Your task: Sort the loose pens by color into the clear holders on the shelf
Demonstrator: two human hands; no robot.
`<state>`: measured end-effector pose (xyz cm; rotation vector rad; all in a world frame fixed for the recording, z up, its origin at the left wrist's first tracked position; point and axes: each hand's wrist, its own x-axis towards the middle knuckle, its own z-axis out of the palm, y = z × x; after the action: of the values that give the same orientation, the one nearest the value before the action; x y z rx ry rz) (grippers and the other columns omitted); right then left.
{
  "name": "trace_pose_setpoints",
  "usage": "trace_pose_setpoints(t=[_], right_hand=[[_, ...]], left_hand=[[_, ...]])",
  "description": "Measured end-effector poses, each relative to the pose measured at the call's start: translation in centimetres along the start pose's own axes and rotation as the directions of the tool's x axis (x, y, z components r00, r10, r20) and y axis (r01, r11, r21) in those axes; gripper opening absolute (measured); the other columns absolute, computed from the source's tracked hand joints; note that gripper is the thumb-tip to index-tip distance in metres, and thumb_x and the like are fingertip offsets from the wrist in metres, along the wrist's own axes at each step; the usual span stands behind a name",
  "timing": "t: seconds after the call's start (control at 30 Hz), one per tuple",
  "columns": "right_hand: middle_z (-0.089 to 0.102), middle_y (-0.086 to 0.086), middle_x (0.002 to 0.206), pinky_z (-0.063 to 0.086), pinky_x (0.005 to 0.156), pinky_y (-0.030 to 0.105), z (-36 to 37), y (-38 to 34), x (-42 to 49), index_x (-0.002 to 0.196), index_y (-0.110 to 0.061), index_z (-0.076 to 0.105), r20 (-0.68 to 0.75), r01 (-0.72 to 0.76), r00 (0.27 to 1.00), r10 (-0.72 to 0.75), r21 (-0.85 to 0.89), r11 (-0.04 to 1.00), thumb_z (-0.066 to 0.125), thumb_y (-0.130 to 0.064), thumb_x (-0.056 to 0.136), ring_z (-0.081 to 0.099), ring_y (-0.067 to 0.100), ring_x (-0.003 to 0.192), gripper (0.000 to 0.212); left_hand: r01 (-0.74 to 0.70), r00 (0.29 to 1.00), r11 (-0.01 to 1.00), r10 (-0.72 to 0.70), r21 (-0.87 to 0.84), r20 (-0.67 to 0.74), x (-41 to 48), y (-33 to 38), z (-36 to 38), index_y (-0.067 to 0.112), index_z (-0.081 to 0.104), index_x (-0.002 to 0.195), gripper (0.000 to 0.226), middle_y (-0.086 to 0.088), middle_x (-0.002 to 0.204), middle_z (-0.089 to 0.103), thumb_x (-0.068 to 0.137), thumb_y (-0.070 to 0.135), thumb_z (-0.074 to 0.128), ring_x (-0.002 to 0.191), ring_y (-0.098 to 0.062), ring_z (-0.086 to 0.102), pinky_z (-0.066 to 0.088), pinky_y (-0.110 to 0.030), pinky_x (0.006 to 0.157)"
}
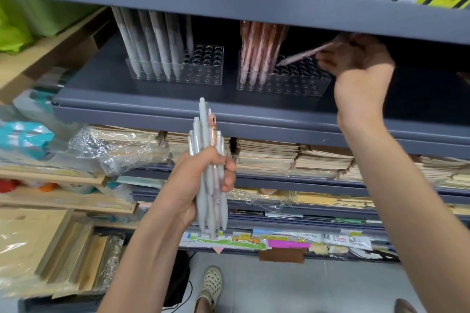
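The right hand [356,54] pinches a slim pink pen [300,56], tip over the clear drilled right holder [287,81]. The left hand [201,185] grips a bundle of smooth grey pens [211,173] below the shelf [229,112].

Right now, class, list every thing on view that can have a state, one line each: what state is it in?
left holder, partly filled: grey pens upright at its left, holes at right empty.
right holder, partly filled: pink pens at its left end.
pink pen, tilted, pinched by right hand, tip at right holder.
pen bundle, upright, gripped by left hand.
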<state>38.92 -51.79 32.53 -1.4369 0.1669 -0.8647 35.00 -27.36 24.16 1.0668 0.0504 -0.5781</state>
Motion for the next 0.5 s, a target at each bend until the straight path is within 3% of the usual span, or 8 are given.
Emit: trace_pose_setpoints(t=[0.13, 0.23, 0.3, 0.37, 0.5], right_hand=[[0.063, 0.014, 0.089, 0.056, 0.079, 0.035, 1.2, 0.8, 0.8, 0.089, -0.008, 0.057, -0.019, 0.033, 0.999, -0.037, -0.162, 0.986, 0.043, 0.009, 0.093, 0.061, 0.028, 0.078, 0.022], [0.064, 0.012, 0.085, 0.055, 0.084, 0.041, 2.0, 0.7, 1.2, 0.081, -0.012, 0.061, -0.024, 0.032, 0.999, -0.041, -0.299, 0.954, 0.041, 0.009, 0.090, 0.058, 0.028, 0.078, 0.030], [0.069, 0.009, 0.089, 0.052, 0.091, 0.041, 2.3, 1.0, 1.6, 0.088, -0.013, 0.070, 0.090, 0.121, 0.992, -0.085, -0.556, 0.822, 0.050, -0.012, 0.093, 0.064, 0.027, 0.085, 0.020], [0.072, 0.009, 0.099, 0.047, 0.095, 0.038, 2.9, 1.0, 2.0, 0.103, -0.012, 0.071, 0.214, 0.221, 0.973, -0.089, -0.742, 0.633, 0.049, -0.027, 0.095, 0.064, 0.028, 0.098, 0.028], [0.062, 0.014, 0.124, 0.042, 0.103, 0.043, 4.8, 1.0, 2.9, 0.123, -0.010, 0.060, 0.296, 0.247, 0.955, -0.016, -0.766, 0.594, 0.046, -0.029, 0.098, 0.055, 0.032, 0.118, 0.034]], left_hand=[[-0.014, 1.000, 1.000, 0.014, 0.026, 0.005, 0.2, 0.0, 0.0, -0.004, 0.054, 0.090, 0.028, -0.014, 0.069, 0.065, 0.067, 0.009, 0.062, 0.050, -0.022, 0.058, 0.049, -0.028, 0.047], [-0.018, 1.000, 1.000, 0.018, 0.019, -0.007, 0.3, 0.0, 0.0, -0.008, 0.052, 0.103, 0.040, -0.017, 0.074, 0.069, 0.069, 0.010, 0.063, 0.050, -0.022, 0.060, 0.051, -0.028, 0.048], [-0.023, 1.000, 1.000, 0.023, 0.008, -0.013, 0.3, 0.0, -0.1, -0.006, 0.051, 0.108, 0.043, -0.021, 0.081, 0.072, 0.070, 0.009, 0.064, 0.050, -0.022, 0.060, 0.051, -0.029, 0.048], [-0.025, 1.000, 1.000, 0.025, 0.001, -0.013, 0.3, 0.1, -0.2, -0.003, 0.050, 0.110, 0.043, -0.024, 0.088, 0.073, 0.071, 0.009, 0.065, 0.050, -0.021, 0.059, 0.050, -0.029, 0.047], [-0.030, 0.999, 1.000, 0.030, 0.002, -0.030, 0.2, 0.3, -0.5, -0.008, 0.051, 0.113, 0.046, -0.026, 0.092, 0.074, 0.073, 0.005, 0.069, 0.050, -0.021, 0.059, 0.050, -0.028, 0.047]])
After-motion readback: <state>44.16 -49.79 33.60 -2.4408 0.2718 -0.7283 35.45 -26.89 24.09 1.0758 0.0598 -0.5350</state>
